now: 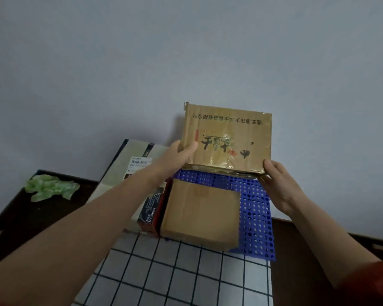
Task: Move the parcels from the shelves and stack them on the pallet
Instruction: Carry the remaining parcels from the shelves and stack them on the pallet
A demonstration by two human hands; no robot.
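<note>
Placing step: my left hand [181, 151] and right hand [279, 182] each grip a lower corner of the printed box [228, 138], tilted between them above the pallet [254, 208]. Next I'd lower it flat, beyond the plain box [201, 215] beneath.

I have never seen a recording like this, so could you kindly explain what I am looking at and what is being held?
There is no machine here: a person wears a camera on the head, looking down at their own bare arms. The left hand and right hand grip a printed cardboard parcel, tilted up at the far end of a blue perforated pallet; I cannot tell whether it touches the pallet. A plain brown parcel lies on the pallet, a larger pale labelled parcel beside it, a checked cloth in front, and a crumpled green bag far left.
</note>
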